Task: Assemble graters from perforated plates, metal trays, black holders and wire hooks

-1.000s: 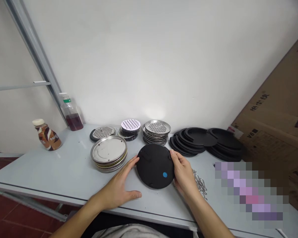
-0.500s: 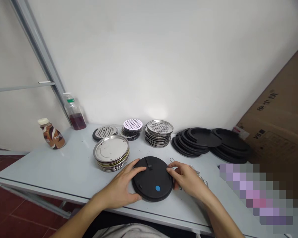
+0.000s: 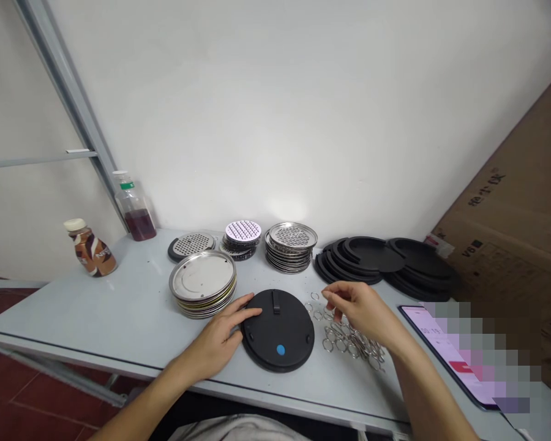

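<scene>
A round black disc point(image 3: 278, 331) with a blue dot and a small tab lies flat on the grey table point(image 3: 96, 312) in front of me. My left hand point(image 3: 220, 340) rests on the table with its fingers spread against the disc's left edge. My right hand point(image 3: 356, 309) hovers just right of the disc, above a scatter of small metal rings point(image 3: 344, 340). Its fingers are curled in a pinch; whether a ring is between them I cannot make out.
Behind the disc stand a stack of steel pans point(image 3: 202, 285), perforated steel discs point(image 3: 290, 245), a small patterned stack point(image 3: 242, 236) and black rubber rings point(image 3: 371, 260). Two bottles point(image 3: 89, 248) stand at the left. A phone point(image 3: 445, 349) lies at the right, beside cardboard boxes point(image 3: 514, 226).
The disc, tilted up between both hands a second ago, now lies flat. My right hand has let go of it and moved right over the metal rings.
</scene>
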`<action>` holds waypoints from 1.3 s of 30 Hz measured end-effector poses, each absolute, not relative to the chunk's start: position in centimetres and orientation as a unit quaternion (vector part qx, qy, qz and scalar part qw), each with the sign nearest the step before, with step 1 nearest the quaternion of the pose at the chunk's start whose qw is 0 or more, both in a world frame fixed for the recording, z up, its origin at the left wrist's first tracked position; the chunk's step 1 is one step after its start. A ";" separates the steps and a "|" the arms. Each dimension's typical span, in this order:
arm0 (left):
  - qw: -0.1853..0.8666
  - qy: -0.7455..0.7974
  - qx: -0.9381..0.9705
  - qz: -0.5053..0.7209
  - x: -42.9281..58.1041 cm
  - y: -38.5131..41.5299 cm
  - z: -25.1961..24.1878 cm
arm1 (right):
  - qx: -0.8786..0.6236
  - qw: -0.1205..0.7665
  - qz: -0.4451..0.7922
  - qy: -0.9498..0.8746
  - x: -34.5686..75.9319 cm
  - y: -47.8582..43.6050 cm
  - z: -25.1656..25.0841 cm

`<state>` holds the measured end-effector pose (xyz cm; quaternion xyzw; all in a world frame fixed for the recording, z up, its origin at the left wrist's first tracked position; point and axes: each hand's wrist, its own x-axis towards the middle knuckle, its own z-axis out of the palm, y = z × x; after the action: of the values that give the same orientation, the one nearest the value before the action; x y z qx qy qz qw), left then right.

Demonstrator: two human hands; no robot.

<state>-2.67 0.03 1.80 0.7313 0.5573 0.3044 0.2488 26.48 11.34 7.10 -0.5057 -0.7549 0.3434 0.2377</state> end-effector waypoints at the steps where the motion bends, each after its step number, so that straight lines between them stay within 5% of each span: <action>1: 0.250 0.558 0.731 0.302 -2.7 0.0 1.7 | -0.509 0.228 0.327 -0.763 26.6 11.9 7.5; 11: 0.222 0.575 0.735 0.283 -2.5 -0.2 1.8 | -0.495 0.134 0.235 -0.826 28.4 13.5 4.0; 39: 0.198 0.598 0.712 0.309 -1.9 0.1 2.0 | -0.531 0.097 0.197 -0.819 27.2 12.4 4.1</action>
<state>-1.91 0.08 2.00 0.7125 0.5979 0.3092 0.1982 27.15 12.41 4.14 -0.5308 -0.8186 0.1967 0.0973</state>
